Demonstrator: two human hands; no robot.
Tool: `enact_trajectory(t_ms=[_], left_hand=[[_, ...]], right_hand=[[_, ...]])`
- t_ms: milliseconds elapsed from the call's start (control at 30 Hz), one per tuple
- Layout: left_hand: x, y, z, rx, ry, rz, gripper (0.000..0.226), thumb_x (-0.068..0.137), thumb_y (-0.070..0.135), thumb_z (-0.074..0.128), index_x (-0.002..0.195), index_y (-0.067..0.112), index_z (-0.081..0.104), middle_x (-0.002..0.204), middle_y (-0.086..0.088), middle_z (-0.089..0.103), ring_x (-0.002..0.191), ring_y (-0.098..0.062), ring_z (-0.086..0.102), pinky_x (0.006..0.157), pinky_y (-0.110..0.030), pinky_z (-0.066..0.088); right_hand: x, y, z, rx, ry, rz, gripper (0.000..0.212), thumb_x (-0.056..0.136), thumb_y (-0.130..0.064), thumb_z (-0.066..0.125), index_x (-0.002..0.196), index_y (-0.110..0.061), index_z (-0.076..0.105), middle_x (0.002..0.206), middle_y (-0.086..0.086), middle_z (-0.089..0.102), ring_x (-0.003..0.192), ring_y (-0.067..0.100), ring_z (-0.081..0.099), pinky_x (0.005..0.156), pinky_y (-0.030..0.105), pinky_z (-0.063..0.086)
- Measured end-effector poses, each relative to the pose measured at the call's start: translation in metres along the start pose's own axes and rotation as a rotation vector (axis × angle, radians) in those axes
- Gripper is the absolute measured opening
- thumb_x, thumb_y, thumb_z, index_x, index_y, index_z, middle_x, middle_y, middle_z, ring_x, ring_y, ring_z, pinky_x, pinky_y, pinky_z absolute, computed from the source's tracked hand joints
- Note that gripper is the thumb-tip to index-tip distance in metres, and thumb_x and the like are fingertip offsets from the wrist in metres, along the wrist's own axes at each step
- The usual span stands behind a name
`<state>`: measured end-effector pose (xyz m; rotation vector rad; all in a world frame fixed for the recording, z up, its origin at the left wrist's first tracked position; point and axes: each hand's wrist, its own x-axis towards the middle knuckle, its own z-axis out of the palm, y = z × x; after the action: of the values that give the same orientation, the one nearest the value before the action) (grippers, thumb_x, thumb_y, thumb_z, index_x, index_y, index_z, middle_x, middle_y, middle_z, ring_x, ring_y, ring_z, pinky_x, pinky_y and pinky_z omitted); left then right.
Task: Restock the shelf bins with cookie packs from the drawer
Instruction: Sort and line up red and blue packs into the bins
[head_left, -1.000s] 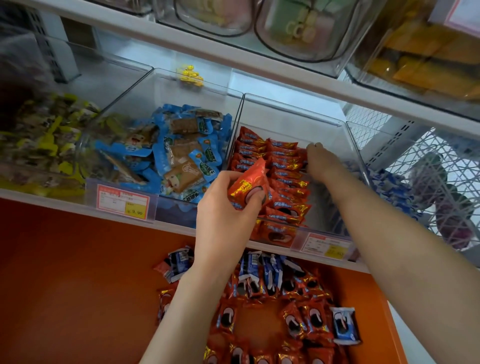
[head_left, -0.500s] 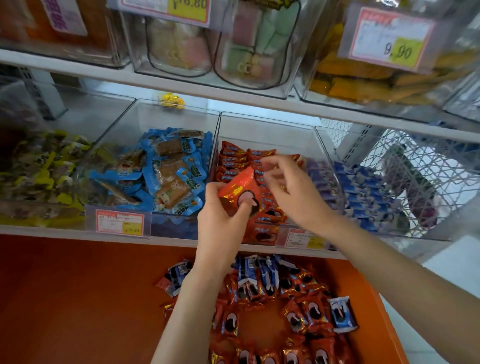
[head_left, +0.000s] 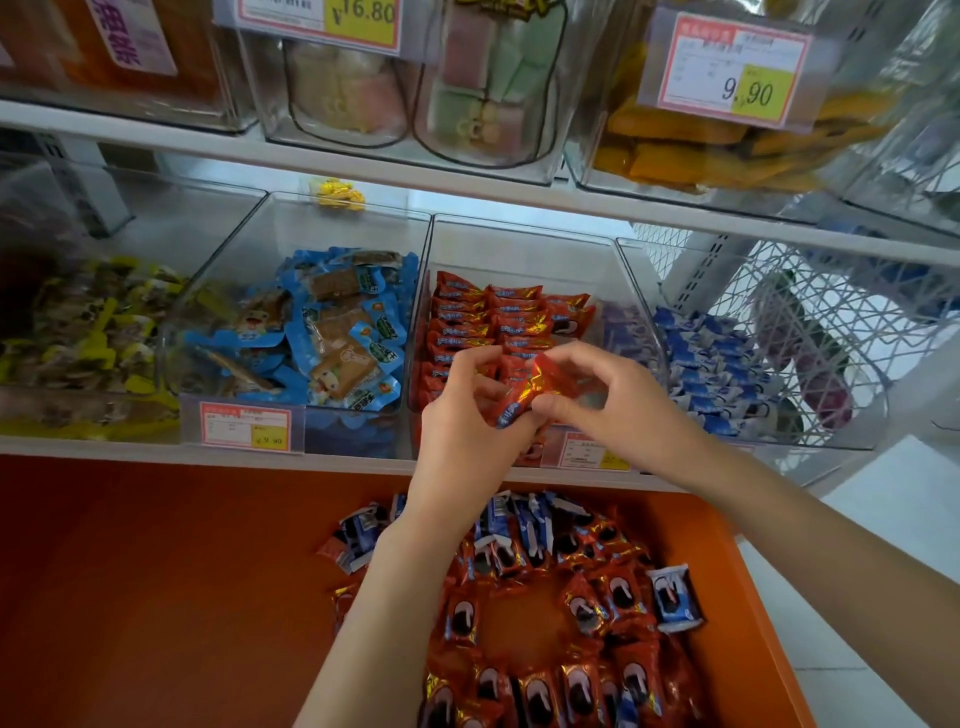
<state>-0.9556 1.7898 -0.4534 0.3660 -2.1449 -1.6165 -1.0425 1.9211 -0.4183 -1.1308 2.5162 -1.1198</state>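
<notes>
A red cookie pack (head_left: 530, 392) is held between both hands over the front of the clear shelf bin (head_left: 519, 244) that holds rows of red cookie packs (head_left: 483, 317). My left hand (head_left: 462, 436) grips the pack's lower end. My right hand (head_left: 608, 400) pinches its upper right end. Below the shelf, the open orange drawer (head_left: 208, 571) holds several loose red cookie packs (head_left: 613, 608) and a few blue cookie packs (head_left: 672, 597).
A bin of blue snack packs (head_left: 332, 332) stands left of the red bin, a bin of yellow packs (head_left: 78, 338) further left, and a bin of blue-white packs (head_left: 717, 374) to the right. Price tags (head_left: 244, 426) hang on the bin fronts. A white wire basket (head_left: 831, 322) is at the right.
My right hand came back from the bin's far right side and took hold of the pack that my left hand holds. The view tilted up, showing the upper shelf.
</notes>
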Motion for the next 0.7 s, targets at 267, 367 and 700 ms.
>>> enact_trajectory(t_ms=[267,367,700], left_hand=[[0.003,0.001,-0.003,-0.215,-0.04,-0.055,0.024,0.083,0.023,0.072,0.104,0.018,0.061,0.088,0.005,0.067,0.081,-0.008,0.064,0.066,-0.012,0.049],[0.003,-0.004,-0.003,-0.115,-0.032,-0.026,0.021,0.084,0.022,0.071,0.101,0.022,0.06,0.087,0.011,0.065,0.08,0.0,0.062,0.067,-0.009,0.047],[-0.002,-0.014,0.005,0.204,-0.038,0.101,0.037,0.087,0.02,0.067,0.12,0.031,0.052,0.109,0.019,0.057,0.108,0.0,0.052,0.097,-0.024,0.04]], right_hand=[[-0.007,0.014,-0.009,0.371,0.079,0.16,0.016,0.08,-0.029,0.061,0.094,-0.022,0.064,0.089,-0.011,0.073,0.082,0.003,0.068,0.073,0.018,0.054],[-0.013,0.02,-0.008,0.132,0.095,0.134,0.054,0.075,-0.042,0.061,0.125,-0.027,0.048,0.124,-0.017,0.058,0.106,-0.002,0.058,0.092,0.017,0.047],[-0.008,0.019,0.003,-0.265,0.153,-0.066,0.038,0.081,-0.022,0.072,0.118,-0.014,0.063,0.11,-0.006,0.065,0.098,-0.001,0.058,0.088,0.011,0.045]])
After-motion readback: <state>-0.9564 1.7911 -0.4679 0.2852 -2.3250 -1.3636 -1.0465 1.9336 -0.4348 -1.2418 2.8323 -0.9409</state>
